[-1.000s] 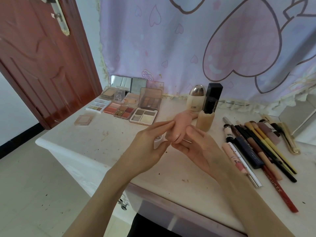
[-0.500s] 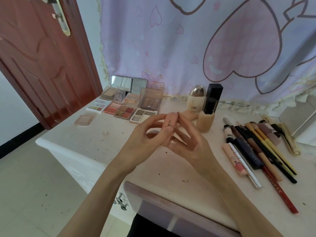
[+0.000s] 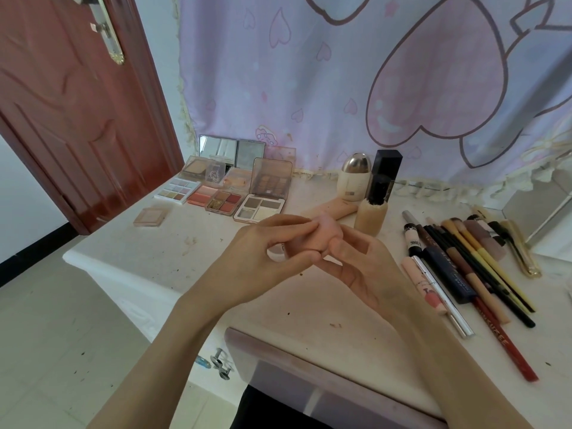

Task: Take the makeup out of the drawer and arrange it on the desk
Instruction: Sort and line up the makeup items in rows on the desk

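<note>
Above the middle of the white desk (image 3: 161,261) I hold a small pink tube (image 3: 328,232) between both hands. My left hand (image 3: 257,261) pinches its lower end, where a white cap shows between the fingers. My right hand (image 3: 356,264) grips its rounded upper end with thumb and fingertips. Several open eyeshadow palettes (image 3: 229,196) lie at the back left. A row of pencils and brushes (image 3: 470,267) lies on the right. The open drawer's front (image 3: 309,360) shows below my wrists; its inside is hidden.
A foundation bottle with a black cap (image 3: 376,205), a cream jar with a silver lid (image 3: 355,178) and another pink tube (image 3: 332,209) stand or lie behind my hands. A small closed compact (image 3: 151,215) sits near the left edge. A curtain hangs behind; a red door (image 3: 71,113) stands left.
The pink tube has been turned in my fingers and raised a little. My left fingers have curled round its lower end, and my right thumb now presses its top.
</note>
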